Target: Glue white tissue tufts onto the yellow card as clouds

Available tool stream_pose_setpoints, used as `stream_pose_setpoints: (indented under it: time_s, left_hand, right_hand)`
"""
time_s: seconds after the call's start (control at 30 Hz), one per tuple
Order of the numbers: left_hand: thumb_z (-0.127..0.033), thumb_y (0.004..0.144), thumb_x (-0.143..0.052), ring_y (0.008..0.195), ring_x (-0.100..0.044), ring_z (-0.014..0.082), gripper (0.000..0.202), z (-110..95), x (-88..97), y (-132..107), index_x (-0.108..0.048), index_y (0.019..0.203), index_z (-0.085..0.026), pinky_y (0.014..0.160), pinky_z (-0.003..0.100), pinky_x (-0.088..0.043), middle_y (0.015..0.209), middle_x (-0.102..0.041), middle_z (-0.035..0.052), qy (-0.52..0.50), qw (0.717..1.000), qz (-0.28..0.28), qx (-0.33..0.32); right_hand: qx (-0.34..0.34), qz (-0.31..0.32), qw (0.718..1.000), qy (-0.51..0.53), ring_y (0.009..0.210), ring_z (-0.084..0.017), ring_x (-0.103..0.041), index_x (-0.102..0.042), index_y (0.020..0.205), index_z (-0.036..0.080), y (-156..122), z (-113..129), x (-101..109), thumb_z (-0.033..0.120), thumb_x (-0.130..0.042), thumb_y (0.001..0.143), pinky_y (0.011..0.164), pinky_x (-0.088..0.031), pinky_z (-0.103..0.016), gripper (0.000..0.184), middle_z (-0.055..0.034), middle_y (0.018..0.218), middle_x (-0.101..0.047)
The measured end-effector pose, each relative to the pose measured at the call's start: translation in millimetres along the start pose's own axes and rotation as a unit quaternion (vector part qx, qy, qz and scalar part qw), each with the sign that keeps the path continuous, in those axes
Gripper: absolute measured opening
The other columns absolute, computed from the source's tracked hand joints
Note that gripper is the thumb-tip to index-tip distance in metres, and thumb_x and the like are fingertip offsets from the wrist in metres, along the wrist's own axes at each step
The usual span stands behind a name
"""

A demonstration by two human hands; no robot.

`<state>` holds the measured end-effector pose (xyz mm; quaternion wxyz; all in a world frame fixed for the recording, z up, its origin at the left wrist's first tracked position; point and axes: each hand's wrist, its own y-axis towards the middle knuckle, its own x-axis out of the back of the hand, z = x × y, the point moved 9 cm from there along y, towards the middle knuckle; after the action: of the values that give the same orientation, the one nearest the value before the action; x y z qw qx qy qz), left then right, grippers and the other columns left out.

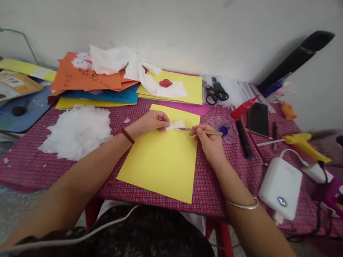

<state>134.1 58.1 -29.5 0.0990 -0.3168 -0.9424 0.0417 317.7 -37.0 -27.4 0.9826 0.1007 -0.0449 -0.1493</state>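
Observation:
A yellow sheet of paper (162,160) lies in front of me on the checked cloth. Near its top is a small white fluffy piece (176,125), like tissue or cotton. My left hand (156,122) pinches the left edge of this piece between thumb and fingers. In my right hand (207,139) is a thin paintbrush (212,132), held almost level, its tip at the right side of the white piece. Just beyond the brush's back end sits a clear scalloped dish (235,136) with a dark blue spot in it. Fine detail at the tip is too small to tell.
A heap of white torn pieces (77,132) lies left. Behind are orange sheets (88,74), white tissue (111,61) and black scissors (215,92). To the right are a red tube (244,106), black marker (244,139), phone (258,119), yellow glue gun (306,145) and white power bank (281,187).

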Motion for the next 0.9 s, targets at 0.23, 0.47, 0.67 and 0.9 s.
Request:
stream_pose_setpoints:
  time_s: [0.23, 0.47, 0.67, 0.9]
  left_hand:
    - [-0.024, 0.073, -0.064, 0.063, -0.055, 0.0093, 0.009, -13.0, -16.0, -3.9, -0.066, 0.073, -0.015, 0.059, 0.021, -0.042, 0.069, -0.064, -0.0001, 0.151, 0.984, 0.040, -0.085]
    - [-0.014, 0.074, -0.059, 0.065, -0.055, 0.0103, 0.007, -9.3, -33.5, 6.6, -0.065, 0.074, -0.016, 0.060, 0.022, -0.041, 0.071, -0.063, 0.0000, 0.229, 0.965, -0.015, -0.129]
    - [-0.011, 0.073, -0.059, 0.065, -0.053, 0.0107, 0.005, -7.0, -29.7, 10.7, -0.060, 0.071, -0.015, 0.060, 0.023, -0.039, 0.069, -0.060, -0.0009, 0.242, 0.960, -0.064, -0.121]
    - [-0.010, 0.074, -0.059, 0.066, -0.054, 0.0121, 0.006, -7.8, -28.8, 11.8, -0.061, 0.073, -0.016, 0.061, 0.024, -0.037, 0.069, -0.061, -0.0014, 0.242, 0.960, -0.078, -0.116]
  right_hand:
    - [-0.009, -0.022, 1.000, 0.009, 0.063, -0.014, -0.062, -0.066, 0.083, 0.020, 2.1, -4.5, 2.8, 0.041, -0.063, 0.082, 0.056, -0.049, -0.027, 0.022, -0.0022, 0.073, -0.068]
    - [-0.014, -0.042, 0.998, 0.034, 0.055, -0.011, -0.059, -0.065, 0.082, 0.020, -0.5, -0.5, 8.0, 0.038, -0.062, 0.083, 0.055, -0.049, -0.026, 0.018, -0.0006, 0.068, -0.067]
    - [-0.026, -0.026, 0.997, 0.070, 0.052, -0.011, -0.060, -0.059, 0.078, 0.021, -3.9, -2.1, 4.1, 0.041, -0.061, 0.085, 0.054, -0.051, -0.025, 0.020, 0.0022, 0.060, -0.063]
    - [0.004, 0.003, 1.000, 0.009, 0.053, -0.011, -0.059, -0.061, 0.079, 0.020, -4.0, 0.8, -3.7, 0.039, -0.061, 0.085, 0.053, -0.050, -0.025, 0.020, 0.0005, 0.066, -0.067]
